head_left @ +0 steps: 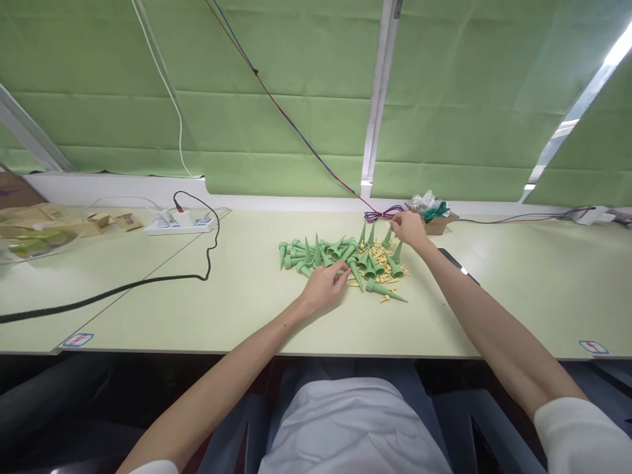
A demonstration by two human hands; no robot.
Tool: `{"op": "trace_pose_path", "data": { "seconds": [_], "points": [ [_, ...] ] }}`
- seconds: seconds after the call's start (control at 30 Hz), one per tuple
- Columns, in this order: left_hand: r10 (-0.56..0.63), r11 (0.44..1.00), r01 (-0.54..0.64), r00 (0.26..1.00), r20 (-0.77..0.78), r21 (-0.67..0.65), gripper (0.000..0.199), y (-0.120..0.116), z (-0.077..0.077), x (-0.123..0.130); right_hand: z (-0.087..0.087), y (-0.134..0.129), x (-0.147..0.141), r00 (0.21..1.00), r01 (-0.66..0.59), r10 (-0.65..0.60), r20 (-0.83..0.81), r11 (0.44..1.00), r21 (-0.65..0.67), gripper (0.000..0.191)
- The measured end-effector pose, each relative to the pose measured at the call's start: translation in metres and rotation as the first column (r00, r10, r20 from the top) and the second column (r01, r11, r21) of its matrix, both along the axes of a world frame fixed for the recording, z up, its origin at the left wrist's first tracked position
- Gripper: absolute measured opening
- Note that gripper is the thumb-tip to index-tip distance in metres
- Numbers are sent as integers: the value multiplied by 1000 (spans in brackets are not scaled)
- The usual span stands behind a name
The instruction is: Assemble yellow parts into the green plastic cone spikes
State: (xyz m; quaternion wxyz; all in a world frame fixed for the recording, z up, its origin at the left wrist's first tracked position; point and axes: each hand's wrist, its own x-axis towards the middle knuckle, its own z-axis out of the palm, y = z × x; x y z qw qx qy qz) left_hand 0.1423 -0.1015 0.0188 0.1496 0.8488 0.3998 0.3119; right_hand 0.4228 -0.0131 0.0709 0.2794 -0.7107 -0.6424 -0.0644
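Note:
Several green cone-shaped spikes [317, 252] lie heaped on the pale table [237, 316], some upright and some on their sides. Small yellow pieces [382, 263] are spread among and under the spikes on the right of the heap. My left hand [324, 287] is at the near edge of the heap, its fingers curled against a green spike. At the far right of the heap is my right hand [409, 228], fingers pinched together by the tip of a green spike; what they hold, if anything, is too small to make out. One spike [385, 290] lies on its side nearest me.
Behind my right hand stands a small cardboard box [437, 226] with clear plastic and dark green material. A dark phone-like object [457, 264] lies under my right forearm. At left are a power strip [180, 224], black cable [148, 282] and bagged items [39, 240].

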Motion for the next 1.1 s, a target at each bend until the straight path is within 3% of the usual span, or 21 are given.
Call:
{"op": "trace_pose_path", "data": {
  "seconds": [0.6, 0.87, 1.1],
  "points": [
    [-21, 999, 23, 997, -78, 25, 26, -3, 2, 0, 1, 5, -1, 972, -158, 133, -194, 981, -115, 21],
    [-34, 999, 36, 994, -107, 18, 29, -4, 2, 0, -3, 6, -5, 962, -156, 134, -238, 985, -75, 22],
    [-49, 998, 52, 991, -123, 20, 29, -3, 2, 0, -8, 3, 0, 990, -76, 74, -117, 997, -14, 28]
  ]
}}
